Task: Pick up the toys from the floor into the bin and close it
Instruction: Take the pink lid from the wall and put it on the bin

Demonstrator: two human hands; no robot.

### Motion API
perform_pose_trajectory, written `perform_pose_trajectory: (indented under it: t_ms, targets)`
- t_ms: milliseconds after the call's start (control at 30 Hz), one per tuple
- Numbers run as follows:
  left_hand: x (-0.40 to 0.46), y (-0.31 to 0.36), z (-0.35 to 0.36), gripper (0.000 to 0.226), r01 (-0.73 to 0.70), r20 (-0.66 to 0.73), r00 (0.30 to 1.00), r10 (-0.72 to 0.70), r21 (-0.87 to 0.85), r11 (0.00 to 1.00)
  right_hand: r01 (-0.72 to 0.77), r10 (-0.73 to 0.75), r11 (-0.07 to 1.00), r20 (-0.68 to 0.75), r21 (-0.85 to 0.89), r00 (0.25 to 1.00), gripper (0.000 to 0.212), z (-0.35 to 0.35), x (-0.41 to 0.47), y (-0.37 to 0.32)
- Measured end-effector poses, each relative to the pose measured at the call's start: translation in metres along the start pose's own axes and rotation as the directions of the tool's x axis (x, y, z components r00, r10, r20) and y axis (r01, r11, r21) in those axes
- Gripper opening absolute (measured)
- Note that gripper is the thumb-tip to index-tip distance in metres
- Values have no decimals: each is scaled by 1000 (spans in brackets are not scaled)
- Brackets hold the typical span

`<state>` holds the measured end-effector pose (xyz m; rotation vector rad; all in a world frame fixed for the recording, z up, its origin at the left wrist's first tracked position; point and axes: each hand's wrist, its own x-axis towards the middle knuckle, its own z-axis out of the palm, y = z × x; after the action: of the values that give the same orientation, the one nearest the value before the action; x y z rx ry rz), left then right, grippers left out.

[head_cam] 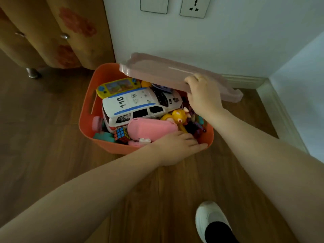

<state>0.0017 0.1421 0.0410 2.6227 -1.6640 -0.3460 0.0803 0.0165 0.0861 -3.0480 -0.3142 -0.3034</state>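
The lid (pixel 175 76) is gripped by curled right fingers (pixel 192 80) — best lowered level onto the bin (pixel 87 106), steadied beneath flat left fingers (pixel 198 146).

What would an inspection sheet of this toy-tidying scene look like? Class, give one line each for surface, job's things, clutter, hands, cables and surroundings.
Surface: wooden floor, no loose toys seen on the visible part.
Job's things: orange bin full of toys, with a white police car on top, a yellow handheld game, a pink case and a puzzle cube; pink lid raised and tilted over the far side, not yet closed.
Clutter: nothing seen.
Hands: right hand grips the lid's edge; left hand rests on the bin's near rim.
Cables: nothing seen.
Surroundings: wall socket, wooden cabinet, white shoe.
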Motion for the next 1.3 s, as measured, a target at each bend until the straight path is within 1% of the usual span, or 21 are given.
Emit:
perform_pose_trajectory:
  t_ms: [67,133,233,333,367,467,567,633,700,767,833,867,900,933,967,1000,1033,1067,1167,1233,1300]
  targets:
    - [-18,-3,-2,49,-7,-167,986,-1,-45,999,-35,34,998,27,56,999,35,-3,-13,-1]
    - [-38,-13,-7,40,-9,-363,932,-12,-55,998,-4,1,998,38,59,999,32,-9,-23,-7]
    - [-65,-38,-19,35,101,-558,819,-133,-87,991,184,-187,982,71,50,980,24,-18,-38,-33]
    - [-87,-57,-35,29,279,-664,667,-338,-199,940,263,-265,964,183,35,947,30,-20,-55,-64]
    - [-94,-61,-39,28,334,-653,623,-431,-276,901,282,-286,958,186,47,940,31,-20,-63,-71]
    - [-106,-75,-43,30,474,-511,505,-695,-509,719,319,-335,941,188,108,923,28,-18,-87,-79]
    - [-121,-93,-36,38,627,-365,400,-840,-559,542,284,-354,927,321,246,878,13,-15,-102,-87]
    - [-131,-102,-24,47,739,-229,365,-902,-519,430,221,-325,923,333,314,885,14,-15,-100,-89]
    - [-140,-103,-11,58,807,-66,307,-949,-510,297,107,-200,932,245,347,949,19,-11,-95,-83]
    - [-142,-100,-3,63,767,73,231,-970,-628,135,-81,45,948,123,308,991,26,-7,-94,-69]
    - [-140,-98,1,60,676,164,153,-975,-737,-18,-328,321,928,67,175,945,36,-4,-99,-52]
    - [-139,-97,3,59,643,182,129,-975,-764,-58,-469,462,878,82,98,883,43,0,-104,-41]
    - [-139,-96,3,57,625,183,118,-976,-777,-70,-608,599,791,112,74,793,51,2,-109,-30]
    - [-139,-95,3,57,611,175,113,-978,-788,-70,-738,720,660,163,138,675,57,4,-113,-19]
    - [-139,-94,3,56,601,166,113,-980,-796,-65,-835,805,482,243,265,541,60,5,-117,-11]
    - [-138,-93,2,56,594,153,113,-982,-803,-56,-873,831,299,344,386,437,59,6,-120,-3]
    - [-137,-91,1,54,589,141,109,-984,-806,-50,-870,814,169,432,463,389,56,8,-123,2]
    - [-137,-90,0,52,580,126,99,-987,-813,-45,-858,795,140,461,495,395,51,10,-125,4]
    - [-138,-88,-2,46,485,115,14,-993,-869,-94,-775,790,306,306,553,531,41,11,-123,-5]
    - [-142,-88,-1,40,399,114,-43,-993,-909,-122,-708,799,326,217,627,560,37,9,-118,-11]
    - [-145,-88,1,35,371,86,-59,-995,-923,-102,-673,813,312,178,670,554,36,9,-114,-12]
